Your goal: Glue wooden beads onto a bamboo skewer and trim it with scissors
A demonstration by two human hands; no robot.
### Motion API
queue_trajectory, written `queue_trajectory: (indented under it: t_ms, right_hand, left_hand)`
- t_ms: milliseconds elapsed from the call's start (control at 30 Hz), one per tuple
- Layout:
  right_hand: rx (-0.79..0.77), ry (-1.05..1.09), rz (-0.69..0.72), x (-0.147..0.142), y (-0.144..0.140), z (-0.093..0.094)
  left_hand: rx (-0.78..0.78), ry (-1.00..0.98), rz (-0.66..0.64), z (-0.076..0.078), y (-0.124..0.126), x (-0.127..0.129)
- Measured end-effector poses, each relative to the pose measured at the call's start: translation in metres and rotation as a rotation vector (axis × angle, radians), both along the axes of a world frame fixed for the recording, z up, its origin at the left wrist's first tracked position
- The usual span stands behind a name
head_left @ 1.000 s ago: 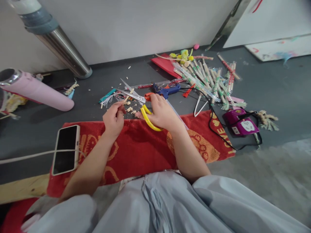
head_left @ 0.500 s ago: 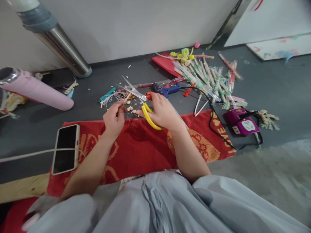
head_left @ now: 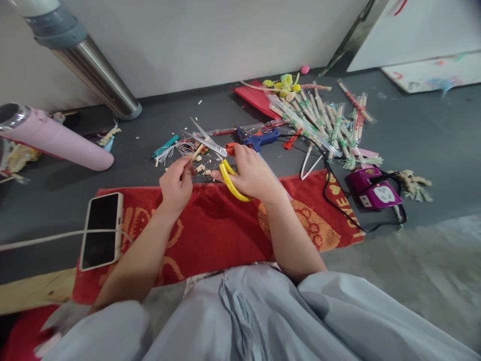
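Observation:
My left hand [head_left: 176, 181] is closed in a pinch on a thin light wooden stick [head_left: 198, 152], which points up and to the right. My right hand [head_left: 250, 171] grips a pair of scissors [head_left: 235, 186] with yellow and orange handles. Their blades are parted and reach left, close to the stick's far end; whether they touch it I cannot tell. Small pale cut pieces [head_left: 200, 168] lie on the grey surface between my hands. Just beyond are a bundle of white strands [head_left: 173, 152] and a blue glue gun [head_left: 265, 139].
A red towel [head_left: 221, 230] lies under my forearms, with a phone [head_left: 101, 230] on its left. At left are a pink bottle [head_left: 63, 138] and a steel flask [head_left: 101, 72]. Wrapped sticks [head_left: 319, 118] are piled at right, near a purple power adapter [head_left: 372, 188] with a black cord.
Almost nothing differs. The scissor blades have shifted very slightly to the right; both hands keep their hold and place.

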State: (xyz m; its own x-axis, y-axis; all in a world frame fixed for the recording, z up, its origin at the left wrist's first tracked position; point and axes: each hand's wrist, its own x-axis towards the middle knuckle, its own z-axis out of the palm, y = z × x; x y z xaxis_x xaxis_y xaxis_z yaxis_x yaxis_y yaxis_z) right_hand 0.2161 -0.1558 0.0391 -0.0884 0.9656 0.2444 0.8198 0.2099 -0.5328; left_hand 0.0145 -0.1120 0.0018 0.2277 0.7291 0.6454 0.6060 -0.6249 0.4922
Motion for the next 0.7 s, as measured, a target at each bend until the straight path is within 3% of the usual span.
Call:
queue_trajectory:
  t_ms: [267, 500, 700]
  right_hand:
    - [-0.023, -0.032, -0.006, 0.0011, -0.0016, -0.0003]
    - [-0.056, -0.052, 0.000, 0.0015, -0.0017, 0.0026]
    - [-0.123, -0.021, 0.003, 0.0010, -0.0010, 0.0087]
  left_hand:
    - [0.016, 0.098, -0.007, -0.0001, 0.0017, -0.0045]
    - [0.128, 0.171, 0.019, -0.0012, 0.0021, -0.0056]
    - [0.070, 0.178, 0.064, -0.0033, 0.0016, -0.0065]
